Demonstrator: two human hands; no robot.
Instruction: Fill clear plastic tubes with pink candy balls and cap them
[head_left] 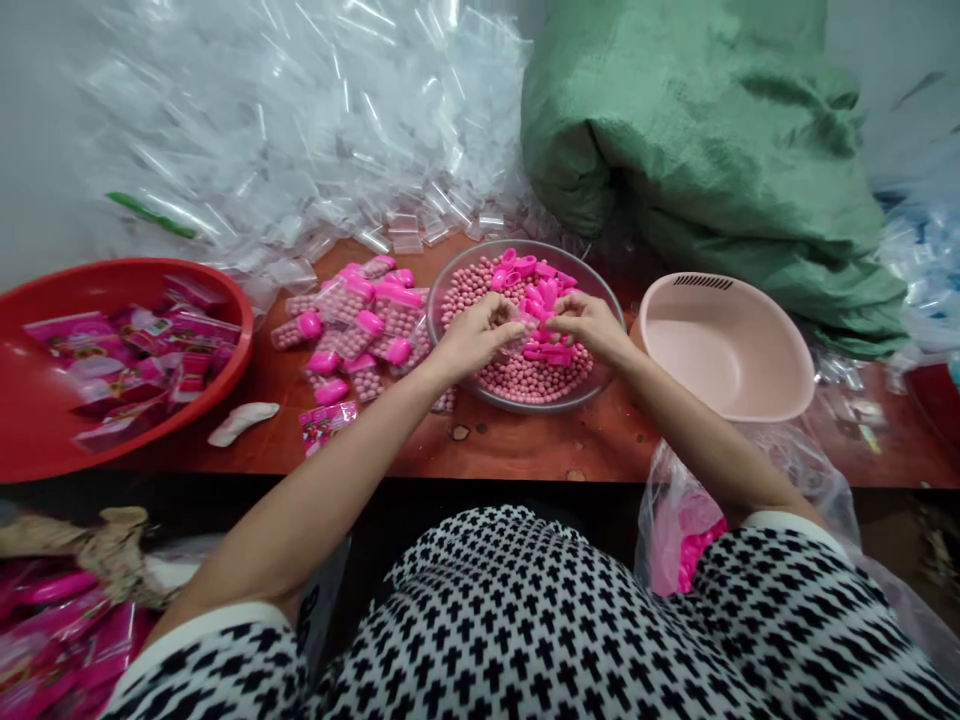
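Both hands meet over a clear glass bowl (pixel 600 375) filled with small pink balls (pixel 525 378) and bright pink caps (pixel 541 290). My left hand (pixel 472 338) curls its fingers around a small clear tube that is mostly hidden. My right hand (pixel 589 322) pinches at the same spot, its fingertips touching a pink cap among the pile. Just left of the bowl lies a heap of filled tubes with pink caps (pixel 360 325).
A red basin (pixel 45 420) of pink packets stands at the left, an empty beige basin (pixel 724 345) at the right. Behind are heaped empty clear tubes (pixel 300 130) and a green sack (pixel 712 150). A plastic bag with pink caps (pixel 694 535) hangs at my right knee.
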